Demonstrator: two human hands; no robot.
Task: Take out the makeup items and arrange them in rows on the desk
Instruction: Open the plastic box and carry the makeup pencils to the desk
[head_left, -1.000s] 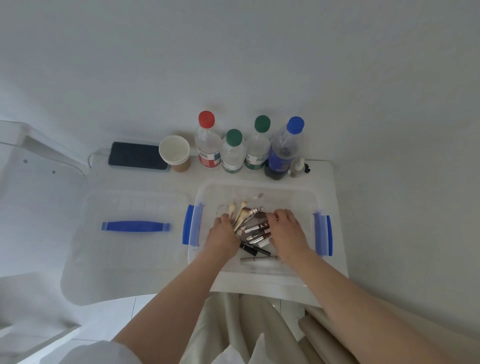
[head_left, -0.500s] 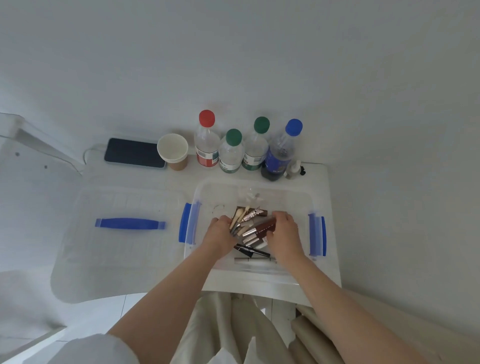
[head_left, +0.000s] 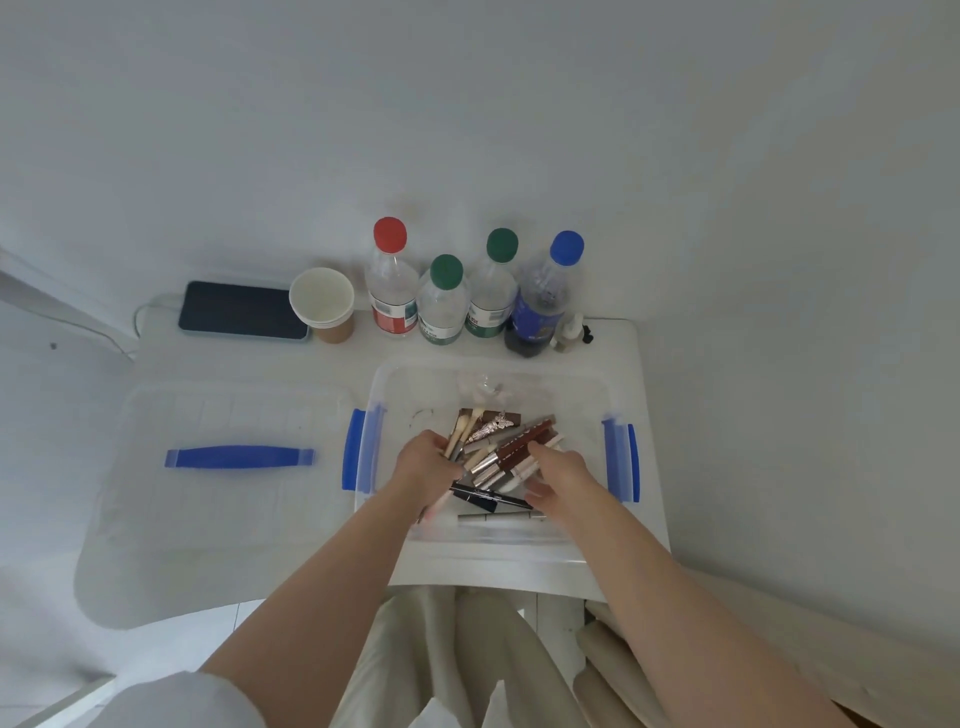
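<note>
A clear plastic box (head_left: 587, 400) with blue latches sits on the white desk. Inside lies a heap of makeup items (head_left: 506, 447): brown-capped tubes, pale-handled brushes, and a black pen (head_left: 488, 498) near the front. Both hands are inside the box. My left hand (head_left: 423, 465) grips a bundle of brush handles at the heap's left side. My right hand (head_left: 558, 480) curls over the tubes on the right side, thumb underneath them.
The box's clear lid (head_left: 218, 499) with a blue handle lies left of the box. Along the wall stand a phone (head_left: 241, 310), a paper cup (head_left: 323, 304), several bottles (head_left: 444, 301) and a small dropper bottle (head_left: 569, 332). The desk's front edge is just behind the box.
The makeup items have been gathered closer together and lifted slightly between both hands. The view has shifted a little.
</note>
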